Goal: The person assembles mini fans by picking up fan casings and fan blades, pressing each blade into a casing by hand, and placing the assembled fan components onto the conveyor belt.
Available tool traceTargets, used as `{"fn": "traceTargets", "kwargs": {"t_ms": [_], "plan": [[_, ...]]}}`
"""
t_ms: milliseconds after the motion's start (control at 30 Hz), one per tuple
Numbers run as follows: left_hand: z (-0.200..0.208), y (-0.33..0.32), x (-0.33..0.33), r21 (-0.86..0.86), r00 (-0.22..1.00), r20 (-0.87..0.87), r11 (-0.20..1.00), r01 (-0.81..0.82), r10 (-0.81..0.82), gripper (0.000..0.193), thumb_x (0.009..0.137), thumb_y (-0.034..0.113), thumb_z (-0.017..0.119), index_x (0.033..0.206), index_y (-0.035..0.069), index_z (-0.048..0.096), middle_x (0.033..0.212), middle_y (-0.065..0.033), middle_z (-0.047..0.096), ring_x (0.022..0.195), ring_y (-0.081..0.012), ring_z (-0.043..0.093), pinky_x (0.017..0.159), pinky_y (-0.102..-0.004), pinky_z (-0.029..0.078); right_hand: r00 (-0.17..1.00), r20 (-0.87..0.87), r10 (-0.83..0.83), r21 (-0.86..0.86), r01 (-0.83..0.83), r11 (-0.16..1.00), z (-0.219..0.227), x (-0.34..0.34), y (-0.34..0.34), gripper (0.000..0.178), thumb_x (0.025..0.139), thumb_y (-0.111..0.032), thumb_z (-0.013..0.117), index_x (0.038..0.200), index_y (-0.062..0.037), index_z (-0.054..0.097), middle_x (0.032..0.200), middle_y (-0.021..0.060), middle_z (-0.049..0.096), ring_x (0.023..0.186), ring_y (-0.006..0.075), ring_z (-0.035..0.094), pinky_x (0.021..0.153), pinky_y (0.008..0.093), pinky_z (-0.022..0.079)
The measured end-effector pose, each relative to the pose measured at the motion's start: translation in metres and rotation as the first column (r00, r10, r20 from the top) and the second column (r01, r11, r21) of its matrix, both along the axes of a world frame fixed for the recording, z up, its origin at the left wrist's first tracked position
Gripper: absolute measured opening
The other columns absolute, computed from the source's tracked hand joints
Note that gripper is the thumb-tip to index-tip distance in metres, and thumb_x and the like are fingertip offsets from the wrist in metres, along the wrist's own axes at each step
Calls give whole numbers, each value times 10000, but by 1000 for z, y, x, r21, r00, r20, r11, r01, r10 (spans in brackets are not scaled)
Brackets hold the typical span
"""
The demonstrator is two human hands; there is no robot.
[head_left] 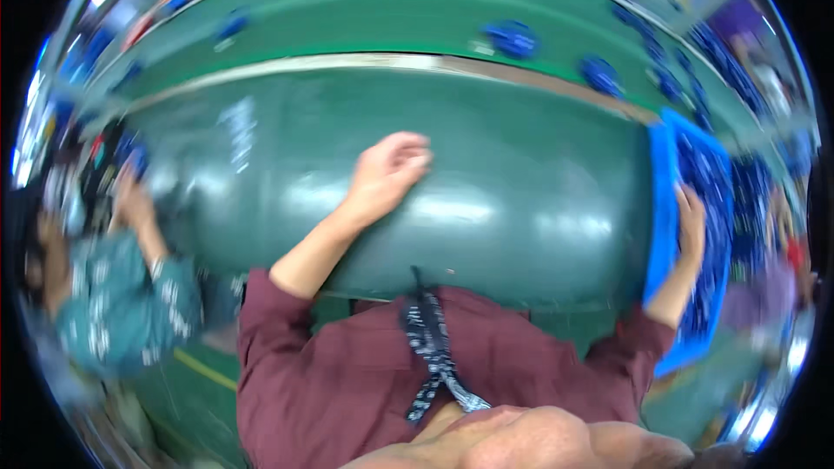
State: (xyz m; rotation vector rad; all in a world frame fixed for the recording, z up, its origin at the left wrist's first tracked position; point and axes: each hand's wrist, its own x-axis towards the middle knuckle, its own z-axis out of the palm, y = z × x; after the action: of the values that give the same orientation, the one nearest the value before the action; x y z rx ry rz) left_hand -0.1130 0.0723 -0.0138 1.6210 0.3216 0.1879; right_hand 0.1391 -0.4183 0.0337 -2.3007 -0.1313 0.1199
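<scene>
My left hand [391, 172] hangs over the middle of the green tabletop [330, 135], its fingers curled in toward the thumb. Nothing shows in it. On the right, my right hand [692, 230] is over a bright blue bin [662, 217], just inside its near-left wall. Its fingers look stretched out, though motion blurs them. Many small dark blue pieces [708, 182] fill the bin, too smeared to name. Whether my right fingers touch them I cannot tell.
Beyond the table runs a green conveyor belt [365, 22] carrying blue bundles [512, 38], behind a raised pale edge [347, 62]. A co-worker in a teal patterned top [122, 295] works at the left. Another person in purple [764, 295] is past the bin.
</scene>
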Motion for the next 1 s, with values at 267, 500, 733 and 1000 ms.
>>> {"fn": "traceTargets", "kwargs": {"t_ms": [267,500,733,1000], "plan": [[15,215,49,787,918,83,540,-299,387,473,822,221,643,1213,-20,531,1200,-204,591,1117,-350,569,944,-423,467,987,74,-141,-261,155,953,-41,14,-42,305,921,-243,609,1007,44,668,899,80,690,820,151,603,740,295,484],[-12,394,64,965,713,218,-39,-258,666,408,809,185,617,1146,-7,492,1137,-213,573,1030,-398,576,845,-494,500,679,723,-131,-256,439,861,1,-65,14,212,908,-186,643,1007,0,672,898,124,689,793,192,649,723,307,515],[-22,451,90,994,688,-103,97,47,719,328,889,161,428,1167,37,552,1163,-228,610,1093,-413,582,893,-520,485,864,421,276,-266,-174,948,-41,-120,205,176,805,-37,702,975,-27,660,958,127,654,851,269,635,762,342,518],[-37,461,59,909,803,17,-344,236,596,248,893,188,426,1043,110,608,1068,-111,631,1011,-334,604,778,-512,512,737,395,548,-290,-466,836,-25,-138,229,428,722,-134,778,1101,-21,614,1116,153,602,979,351,572,828,416,490]]}}
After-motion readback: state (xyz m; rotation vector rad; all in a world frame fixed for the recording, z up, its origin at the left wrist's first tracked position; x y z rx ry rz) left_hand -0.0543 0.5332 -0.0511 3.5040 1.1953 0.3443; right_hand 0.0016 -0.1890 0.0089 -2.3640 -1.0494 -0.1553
